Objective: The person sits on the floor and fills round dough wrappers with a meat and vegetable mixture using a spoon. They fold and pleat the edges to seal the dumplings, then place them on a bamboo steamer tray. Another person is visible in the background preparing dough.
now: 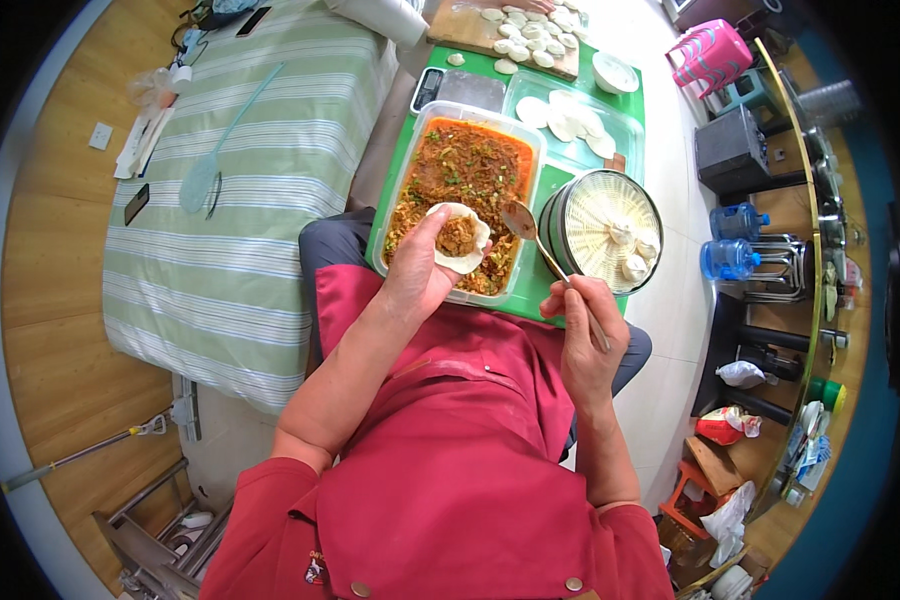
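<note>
My left hand [418, 274] cups a round dough wrapper [471, 261] with a mound of brown filling [456, 235] in its middle. It is above a clear plastic tub [538, 154] of reddish, oily filling with green bits [469, 154]. In my right hand [591, 319] is a metal spoon [521, 220], gripped by the handle. The spoon's bowl, smeared with filling, hangs over the tub's right edge. Beside the tub, a round steamer [581, 217] with a woven mat carries several pleated buns [634, 268] on its right side.
Flat wrappers [562, 118] lie in a clear tray [622, 154] beyond the steamer. A digital scale [427, 91], a white bowl [615, 73] and a board [457, 30] of dough pieces [521, 37] stand farther back; another person's hand [536, 4] touches that board. A striped-cloth bed or table [262, 247] is at left.
</note>
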The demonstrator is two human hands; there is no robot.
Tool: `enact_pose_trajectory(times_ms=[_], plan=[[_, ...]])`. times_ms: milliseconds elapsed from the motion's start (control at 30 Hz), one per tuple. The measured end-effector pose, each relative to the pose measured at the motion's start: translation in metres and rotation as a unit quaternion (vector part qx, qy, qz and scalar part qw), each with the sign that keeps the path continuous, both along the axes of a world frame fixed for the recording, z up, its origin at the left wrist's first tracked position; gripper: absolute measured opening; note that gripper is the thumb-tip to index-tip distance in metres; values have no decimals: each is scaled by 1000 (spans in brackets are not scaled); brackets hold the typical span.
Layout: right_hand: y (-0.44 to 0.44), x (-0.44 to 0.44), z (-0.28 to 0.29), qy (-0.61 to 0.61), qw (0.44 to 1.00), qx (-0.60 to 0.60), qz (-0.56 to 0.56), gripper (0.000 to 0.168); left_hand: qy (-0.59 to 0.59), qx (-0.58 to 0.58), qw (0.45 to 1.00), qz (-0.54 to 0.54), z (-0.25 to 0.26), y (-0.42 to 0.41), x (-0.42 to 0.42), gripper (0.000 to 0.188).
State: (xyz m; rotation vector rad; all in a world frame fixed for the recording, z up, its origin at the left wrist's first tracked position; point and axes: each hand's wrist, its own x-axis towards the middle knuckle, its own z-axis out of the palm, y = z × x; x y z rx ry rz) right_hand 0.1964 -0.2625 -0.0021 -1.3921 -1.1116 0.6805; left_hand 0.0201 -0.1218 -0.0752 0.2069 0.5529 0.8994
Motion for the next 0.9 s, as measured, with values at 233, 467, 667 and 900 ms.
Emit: enact_pose_trajectory(times_ms=[233,467,667,900], plan=[[19,-9,-91,-340,924,-89,153,7,28,15,999,-25,-10,-7,-11,20],[26,3,-60,-359,921,-83,125,27,42,41,995,-78,-7,-28,-11,19],[23,-6,-40,-34,990,-121,55,20,77,47,991,-96,-2,-48,5,19],[16,-8,-41,-79,993,-82,38,19,98,79,984,-128,4,-52,10,19]])
